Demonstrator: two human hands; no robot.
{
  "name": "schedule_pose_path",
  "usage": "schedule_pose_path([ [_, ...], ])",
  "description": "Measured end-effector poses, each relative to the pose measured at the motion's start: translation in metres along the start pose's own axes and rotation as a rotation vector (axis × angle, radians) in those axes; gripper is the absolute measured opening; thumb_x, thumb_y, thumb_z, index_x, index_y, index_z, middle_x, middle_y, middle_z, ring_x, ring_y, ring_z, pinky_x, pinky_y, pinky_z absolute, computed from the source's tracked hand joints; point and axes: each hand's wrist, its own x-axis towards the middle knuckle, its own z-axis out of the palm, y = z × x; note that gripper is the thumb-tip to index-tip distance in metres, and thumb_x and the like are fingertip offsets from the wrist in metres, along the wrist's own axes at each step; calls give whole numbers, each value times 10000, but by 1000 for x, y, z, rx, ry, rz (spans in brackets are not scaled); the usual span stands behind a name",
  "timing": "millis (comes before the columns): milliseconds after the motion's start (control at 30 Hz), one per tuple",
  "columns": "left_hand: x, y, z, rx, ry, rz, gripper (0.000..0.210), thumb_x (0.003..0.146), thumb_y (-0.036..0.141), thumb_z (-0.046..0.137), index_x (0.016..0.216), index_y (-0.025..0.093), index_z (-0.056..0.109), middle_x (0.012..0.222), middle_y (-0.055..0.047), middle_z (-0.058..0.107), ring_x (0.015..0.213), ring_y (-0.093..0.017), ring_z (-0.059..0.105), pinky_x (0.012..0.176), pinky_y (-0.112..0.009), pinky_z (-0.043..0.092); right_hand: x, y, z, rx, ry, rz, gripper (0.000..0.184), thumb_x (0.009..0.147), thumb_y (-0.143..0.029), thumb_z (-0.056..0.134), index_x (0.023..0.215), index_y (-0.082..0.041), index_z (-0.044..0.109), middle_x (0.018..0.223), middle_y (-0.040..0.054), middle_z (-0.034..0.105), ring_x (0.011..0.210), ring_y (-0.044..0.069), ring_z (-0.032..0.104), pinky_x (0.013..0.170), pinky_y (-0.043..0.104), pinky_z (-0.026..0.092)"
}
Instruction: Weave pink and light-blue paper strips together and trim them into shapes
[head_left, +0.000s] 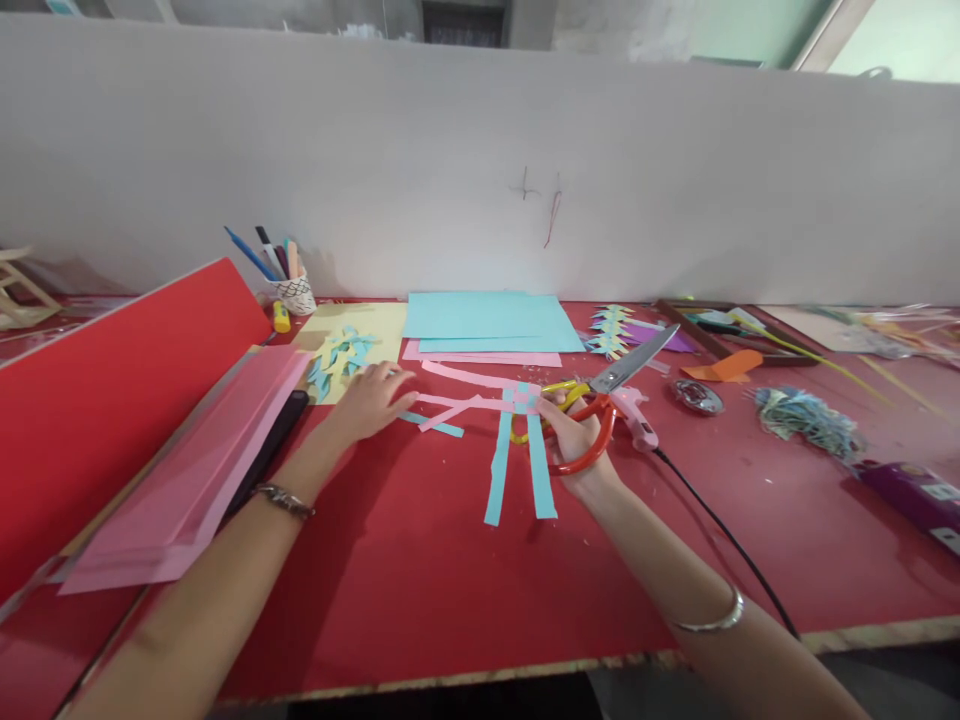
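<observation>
weave: pink and blue strips (517, 402) interlaced flat on the red table (420, 580), mid-table, between the two hands. Two blue strips (521, 470) trail toward the near edge; pink strips (457, 385) run off to the left.
left hand: left hand (371, 400) lies palm down, fingers spread and flat, on the pink ends left of the crossing. It pins them and grips nothing.
right hand: right hand (574, 435) is closed through the red loops of the scissors (615, 390), just right of the crossing. Blades look slightly parted and point up and away to the right, clear of the paper.
handling, strips: judged thin paper, so very light, limp along the length, easy to crease or tear. Nothing seen fixing the crossings, so they likely slide apart if dragged.
where to hold: press flat at or beside the crossing, as the left hand does. Lift a loose strip by its free end with a light pinch. Don't pull sideways across the weave.
handling, scissors: rigid and far heavier than the paper. Hold by the loops and keep the tips off the strips.
nearby: glue gun (637, 415) just right of the scissors, cord running to the near edge. Blue sheets (487, 320) and a yellow sheet (367, 330) behind the weave, pen cup (292, 290) at the wall, pink folded sheet (195, 470) at left, scraps at right.
</observation>
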Motion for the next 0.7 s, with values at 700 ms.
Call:
schedule_pose_path([
  [700, -13, 19, -1, -212, -172, 134, 185, 774, 285, 463, 865, 179, 584, 907, -57, 564, 819, -178, 559, 681, -264, 413, 1, 5, 0, 31, -61, 6, 368, 446, -216, 689, 589, -208, 350, 521, -94, 455, 482, 66, 448, 443, 217, 347],
])
